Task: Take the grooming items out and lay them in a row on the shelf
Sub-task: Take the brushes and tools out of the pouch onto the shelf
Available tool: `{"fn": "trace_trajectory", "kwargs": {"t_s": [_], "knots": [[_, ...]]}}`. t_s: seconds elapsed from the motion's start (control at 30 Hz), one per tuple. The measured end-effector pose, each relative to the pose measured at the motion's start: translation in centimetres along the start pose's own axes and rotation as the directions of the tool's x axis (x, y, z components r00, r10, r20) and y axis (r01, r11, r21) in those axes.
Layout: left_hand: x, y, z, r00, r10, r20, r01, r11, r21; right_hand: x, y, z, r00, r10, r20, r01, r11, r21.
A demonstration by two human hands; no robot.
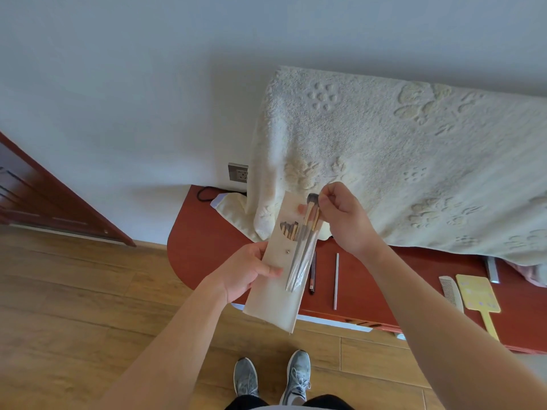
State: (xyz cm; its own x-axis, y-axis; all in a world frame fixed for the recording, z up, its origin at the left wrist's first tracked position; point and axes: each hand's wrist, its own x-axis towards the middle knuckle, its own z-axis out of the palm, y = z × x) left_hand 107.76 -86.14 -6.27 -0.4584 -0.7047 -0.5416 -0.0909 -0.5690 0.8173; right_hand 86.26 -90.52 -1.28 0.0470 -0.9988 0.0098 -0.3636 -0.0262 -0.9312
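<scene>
My left hand (251, 270) grips a long cream fabric pouch (276, 297) by its left edge, held above the red-brown shelf (201, 247). My right hand (344, 216) pinches the bristle ends of two makeup brushes (305, 247) with grey handles, drawn up out of the pouch and lying across its front. Several shorter brushes (289, 230) still stick out of the pouch opening. On the shelf lie a dark pencil (312, 276), a thin pale stick (336, 281), a cream comb (451, 292) and a yellow hand mirror (479, 300).
A cream embossed towel (399, 161) drapes over something on the shelf's back half and hangs to the surface. A wall socket (238, 172) and a black cord (207, 192) sit at the shelf's far end. Wooden floor and my grey shoes (272, 377) are below.
</scene>
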Motion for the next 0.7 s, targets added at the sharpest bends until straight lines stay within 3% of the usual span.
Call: {"fn": "trace_trajectory", "kwargs": {"t_s": [0.27,0.47,0.7], "knots": [[0.6,0.1,-0.7,1.0,-0.016,0.005,0.016,0.999,0.04,1.8,-0.8,-1.2,0.992,0.04,-0.124,-0.013,0.978,0.21],[0.9,0.2,-0.8,0.999,-0.039,0.006,0.039,0.999,0.031,1.7,-0.4,-1.1,0.991,0.116,0.065,-0.133,0.896,0.424],[1.5,1.0,-0.9,1.0,-0.026,-0.008,0.026,1.0,0.004,1.2,-0.2,-0.1,0.989,0.077,0.126,-0.118,0.923,0.367]]}}
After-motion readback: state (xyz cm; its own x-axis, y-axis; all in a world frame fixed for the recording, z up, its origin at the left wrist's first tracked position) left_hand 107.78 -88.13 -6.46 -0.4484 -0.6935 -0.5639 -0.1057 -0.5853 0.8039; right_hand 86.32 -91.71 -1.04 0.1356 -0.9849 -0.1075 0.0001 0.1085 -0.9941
